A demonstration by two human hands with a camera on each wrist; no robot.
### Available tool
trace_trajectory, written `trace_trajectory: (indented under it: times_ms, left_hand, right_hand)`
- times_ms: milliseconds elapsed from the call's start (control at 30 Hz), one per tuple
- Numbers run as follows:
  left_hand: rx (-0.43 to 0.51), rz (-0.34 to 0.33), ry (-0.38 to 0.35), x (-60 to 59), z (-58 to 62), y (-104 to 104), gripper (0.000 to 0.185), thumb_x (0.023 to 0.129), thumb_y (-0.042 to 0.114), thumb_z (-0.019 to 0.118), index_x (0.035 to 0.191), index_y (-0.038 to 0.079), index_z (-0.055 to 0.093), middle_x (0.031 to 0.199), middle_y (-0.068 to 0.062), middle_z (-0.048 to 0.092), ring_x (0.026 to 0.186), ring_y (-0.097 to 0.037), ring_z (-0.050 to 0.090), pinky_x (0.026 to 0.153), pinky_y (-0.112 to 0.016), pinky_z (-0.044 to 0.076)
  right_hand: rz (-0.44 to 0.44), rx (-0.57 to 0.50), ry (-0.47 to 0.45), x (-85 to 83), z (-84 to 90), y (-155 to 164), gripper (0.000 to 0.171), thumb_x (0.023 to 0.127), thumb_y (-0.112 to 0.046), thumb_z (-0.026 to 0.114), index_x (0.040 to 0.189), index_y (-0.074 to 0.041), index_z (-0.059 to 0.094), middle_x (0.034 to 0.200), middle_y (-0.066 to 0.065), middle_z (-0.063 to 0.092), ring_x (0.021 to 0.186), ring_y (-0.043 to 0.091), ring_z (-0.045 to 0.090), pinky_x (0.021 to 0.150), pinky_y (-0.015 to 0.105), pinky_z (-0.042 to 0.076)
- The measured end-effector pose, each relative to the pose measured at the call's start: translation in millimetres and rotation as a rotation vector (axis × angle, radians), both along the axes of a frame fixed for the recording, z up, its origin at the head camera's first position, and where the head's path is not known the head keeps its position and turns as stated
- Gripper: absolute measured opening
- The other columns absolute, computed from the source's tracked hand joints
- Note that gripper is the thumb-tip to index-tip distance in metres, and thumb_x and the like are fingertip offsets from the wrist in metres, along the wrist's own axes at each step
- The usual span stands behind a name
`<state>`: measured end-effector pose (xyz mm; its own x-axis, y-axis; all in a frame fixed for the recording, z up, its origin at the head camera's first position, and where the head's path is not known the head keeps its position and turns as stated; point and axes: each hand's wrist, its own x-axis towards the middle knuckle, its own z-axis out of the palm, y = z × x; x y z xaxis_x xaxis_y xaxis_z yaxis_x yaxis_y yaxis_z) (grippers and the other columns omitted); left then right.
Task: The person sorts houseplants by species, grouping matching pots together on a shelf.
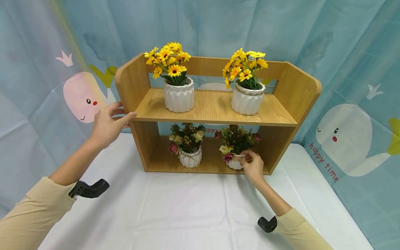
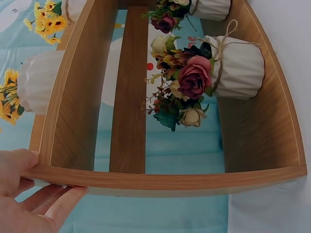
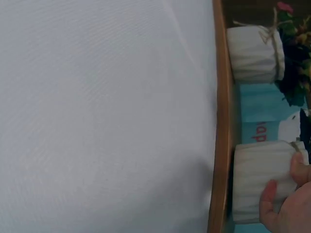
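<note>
**Right hand on the lower-shelf pot, left hand on the shelf's end**

The right hand curls its fingers round the white rose pot, which stands upright at the right end of the wooden shelf's lower tier, directly ahead of that hand and just inside the front edge. A second rose pot stands to its left, apart. The left hand grips the shelf's left side panel, thumb over its front edge. Two yellow-flower pots stand above, over the white-covered counter.
</note>
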<state>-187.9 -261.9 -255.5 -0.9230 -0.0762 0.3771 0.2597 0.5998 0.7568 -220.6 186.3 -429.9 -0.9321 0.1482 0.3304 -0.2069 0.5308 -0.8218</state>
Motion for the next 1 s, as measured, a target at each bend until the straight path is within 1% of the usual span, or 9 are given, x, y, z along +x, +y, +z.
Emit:
trace_trajectory:
  times_ms: [100,200,300,400,633,767,800,900,1000]
  left_hand:
    - [0.000,0.003,0.002,-0.2,-0.3,0.8,0.057,0.104,0.025,0.069,0.150,-0.004,0.053,0.136,-0.032,0.063,0.109,-0.045,0.072,0.069,-0.009,0.056]
    - [0.007,0.000,0.005,0.0,-0.3,1.3,0.058,0.104,0.025,0.069,0.151,-0.005,0.052,0.137,-0.034,0.062,0.114,-0.054,0.067,0.068,-0.008,0.055]
    - [0.018,-0.003,0.007,0.0,-0.3,1.6,0.058,0.105,0.024,0.069,0.151,-0.006,0.051,0.138,-0.035,0.061,0.115,-0.055,0.067,0.067,-0.007,0.054]
    - [0.026,-0.004,0.009,-0.3,-0.7,1.8,0.057,0.104,0.023,0.069,0.150,-0.006,0.051,0.138,-0.035,0.060,0.117,-0.055,0.066,0.067,-0.007,0.054]
    - [-0.015,0.016,0.028,0.6,-3.7,2.9,0.060,0.104,0.025,0.070,0.152,-0.005,0.051,0.138,-0.035,0.062,0.116,-0.054,0.067,0.067,-0.002,0.050]
    - [-0.038,0.007,0.075,2.7,-7.1,2.4,0.057,0.103,0.022,0.071,0.149,-0.007,0.053,0.134,-0.036,0.064,0.112,-0.053,0.069,0.067,-0.002,0.050]
    - [-0.045,0.006,0.092,3.7,-8.1,1.9,0.056,0.103,0.021,0.071,0.148,-0.007,0.054,0.132,-0.036,0.065,0.109,-0.050,0.071,0.067,-0.003,0.050]
    - [-0.059,0.002,0.145,6.0,-11.6,-0.8,0.050,0.101,0.015,0.073,0.142,-0.009,0.059,0.126,-0.036,0.068,0.090,-0.016,0.080,0.066,-0.004,0.051]
    - [-0.053,-0.020,0.185,8.6,-15.6,-4.5,0.045,0.100,0.009,0.074,0.138,-0.012,0.061,0.121,-0.038,0.069,0.077,0.018,0.066,0.066,-0.004,0.052]
  right_hand:
    - [-0.011,-0.008,-0.014,-0.2,-2.3,1.4,0.015,0.091,-0.004,0.082,0.101,0.002,0.072,0.089,0.015,0.061,0.081,0.018,0.055,0.076,0.032,0.046]
    - [-0.015,-0.012,-0.018,0.4,-3.1,2.1,0.015,0.092,-0.004,0.081,0.102,0.003,0.072,0.087,0.013,0.061,0.078,0.017,0.057,0.070,0.026,0.047]
    - [-0.018,-0.013,-0.010,-0.2,-5.2,2.4,0.015,0.091,-0.002,0.081,0.102,0.003,0.072,0.084,0.012,0.062,0.074,0.014,0.059,0.065,0.024,0.048]
    - [-0.020,-0.015,0.007,-1.0,-8.0,2.6,0.015,0.090,-0.002,0.081,0.101,0.001,0.073,0.083,0.011,0.062,0.073,0.014,0.059,0.069,0.028,0.048]
    - [0.006,-0.008,0.050,1.3,-13.0,7.8,0.018,0.090,-0.004,0.082,0.105,0.001,0.073,0.092,0.018,0.063,0.087,0.027,0.060,0.084,0.042,0.048]
    - [0.025,0.000,0.054,5.5,-14.6,12.3,0.024,0.091,-0.005,0.082,0.113,0.000,0.074,0.100,0.020,0.067,0.093,0.033,0.065,0.087,0.041,0.053]
    - [0.029,0.002,0.053,7.0,-14.5,13.5,0.025,0.092,-0.005,0.082,0.115,0.000,0.074,0.102,0.020,0.067,0.094,0.033,0.066,0.086,0.039,0.054]
    - [0.038,-0.001,0.052,12.2,-12.7,16.5,0.028,0.093,-0.004,0.079,0.121,-0.001,0.073,0.104,0.020,0.069,0.096,0.034,0.068,0.084,0.028,0.054]
    - [0.048,-0.009,0.050,17.4,-8.5,19.3,0.030,0.095,-0.003,0.077,0.124,0.000,0.072,0.106,0.020,0.070,0.098,0.033,0.068,0.083,0.017,0.052]
